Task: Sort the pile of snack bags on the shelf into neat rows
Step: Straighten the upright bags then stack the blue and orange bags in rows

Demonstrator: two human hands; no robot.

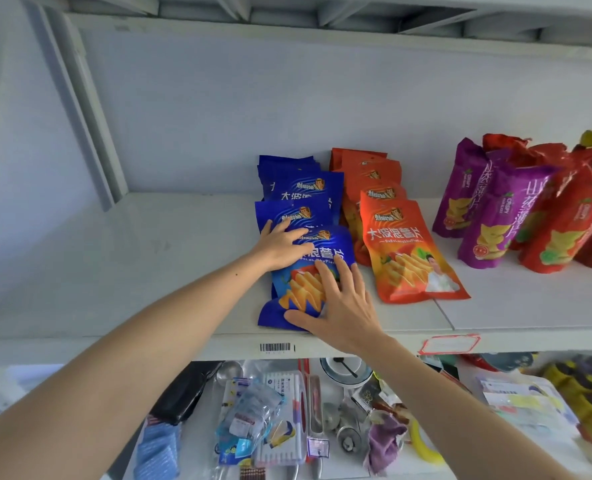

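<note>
right hand [343,306] flat on front blue bag [308,271] | left hand [280,245] flat further back on it | orange bags [408,251] just right of it

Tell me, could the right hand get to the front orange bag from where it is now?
Probably yes. The right hand lies flat on the front blue bag, and the front orange bag lies just beside it to the right, uncovered, with only bare shelf around its front end.

We see a barcode sticker [275,347] and a red-bordered label [449,344] on the shelf's front edge. Lower shelf: white bowl with a dark spoon [345,370], purple cloth [386,441], black pouch [183,393], blue packets [159,448].
</note>
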